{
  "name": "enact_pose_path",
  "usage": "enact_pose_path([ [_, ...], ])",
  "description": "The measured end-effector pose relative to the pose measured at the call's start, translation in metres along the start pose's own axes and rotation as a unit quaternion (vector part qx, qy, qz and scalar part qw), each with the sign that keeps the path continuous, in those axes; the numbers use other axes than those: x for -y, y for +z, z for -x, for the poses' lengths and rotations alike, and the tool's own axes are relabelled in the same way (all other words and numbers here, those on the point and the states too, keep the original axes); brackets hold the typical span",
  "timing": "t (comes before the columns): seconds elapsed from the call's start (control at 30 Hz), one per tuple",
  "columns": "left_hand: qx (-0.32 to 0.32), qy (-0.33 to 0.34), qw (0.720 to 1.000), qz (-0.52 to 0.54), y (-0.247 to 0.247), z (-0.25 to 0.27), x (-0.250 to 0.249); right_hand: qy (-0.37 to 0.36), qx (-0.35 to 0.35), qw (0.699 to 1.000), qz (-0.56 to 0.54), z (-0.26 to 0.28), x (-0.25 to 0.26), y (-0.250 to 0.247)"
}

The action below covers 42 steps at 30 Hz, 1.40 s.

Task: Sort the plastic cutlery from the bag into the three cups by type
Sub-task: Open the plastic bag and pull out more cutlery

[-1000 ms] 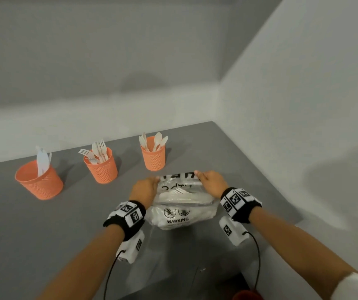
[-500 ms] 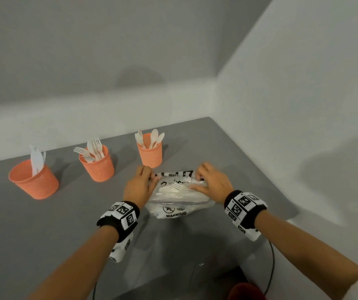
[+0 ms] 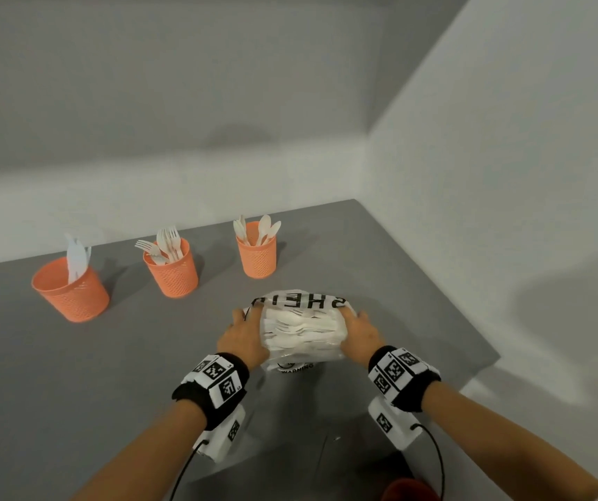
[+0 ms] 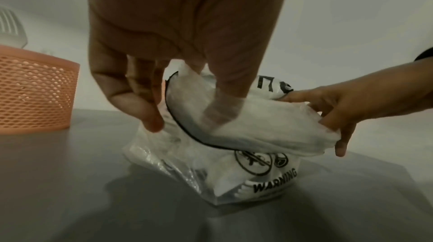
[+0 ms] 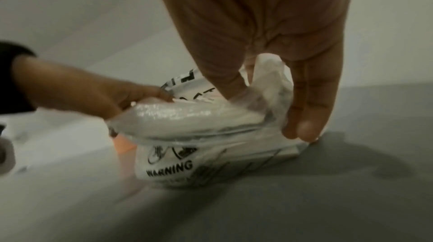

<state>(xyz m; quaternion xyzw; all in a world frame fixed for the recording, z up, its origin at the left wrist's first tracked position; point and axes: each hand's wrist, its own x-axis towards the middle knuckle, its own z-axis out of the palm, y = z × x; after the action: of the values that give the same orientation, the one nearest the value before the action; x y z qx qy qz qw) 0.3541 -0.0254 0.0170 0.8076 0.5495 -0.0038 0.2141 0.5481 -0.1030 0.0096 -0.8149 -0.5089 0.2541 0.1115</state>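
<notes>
Bag [image 3: 302, 329] of white plastic cutlery on the grey table [image 3: 73, 374], pinched at either end of its mouth: left hand [image 3: 243, 338] gripping one corner, right hand [image 3: 360, 332] the other. Thin, soft, slippery film, probably light with stiff pieces inside; best held by the rim. Printed "WARNING" below, "SHEI" above. Beyond bag: three orange cups [image 3: 171, 271], partly filled.
</notes>
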Motion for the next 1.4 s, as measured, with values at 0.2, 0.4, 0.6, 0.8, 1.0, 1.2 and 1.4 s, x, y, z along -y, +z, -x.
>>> enact_pose_path([
  [0.2, -0.056, 0.022, 0.997, -0.044, -0.021, -0.016, -0.009, -0.013, -0.052, 0.995, -0.084, -0.011, 0.009, -0.022],
  [0.4, -0.005, 0.028, 0.999, 0.014, -0.02, -0.023, -0.012, 0.01, 0.013, 0.998, 0.055, -0.002, 0.005, -0.03],
  [0.6, -0.017, 0.047, 0.997, 0.051, -0.031, -0.029, -0.013, -0.213, -0.234, 0.919, 0.236, 0.007, 0.047, -0.036],
  [0.8, -0.012, 0.065, 0.994, 0.089, -0.037, -0.028, -0.015, -0.112, -0.02, 0.978, 0.175, -0.029, 0.055, -0.01],
  [1.0, -0.02, 0.062, 0.991, 0.12, -0.039, -0.026, -0.015, -0.069, 0.022, 0.977, 0.202, -0.052, 0.048, -0.006],
  [1.2, -0.024, 0.068, 0.99, 0.124, -0.043, -0.027, -0.015, -0.09, 0.013, 0.983, 0.162, -0.064, 0.038, -0.001],
  [1.4, -0.029, 0.073, 0.989, 0.123, -0.046, -0.025, -0.018, -0.095, 0.067, 0.984, 0.134, -0.066, 0.037, -0.01],
])
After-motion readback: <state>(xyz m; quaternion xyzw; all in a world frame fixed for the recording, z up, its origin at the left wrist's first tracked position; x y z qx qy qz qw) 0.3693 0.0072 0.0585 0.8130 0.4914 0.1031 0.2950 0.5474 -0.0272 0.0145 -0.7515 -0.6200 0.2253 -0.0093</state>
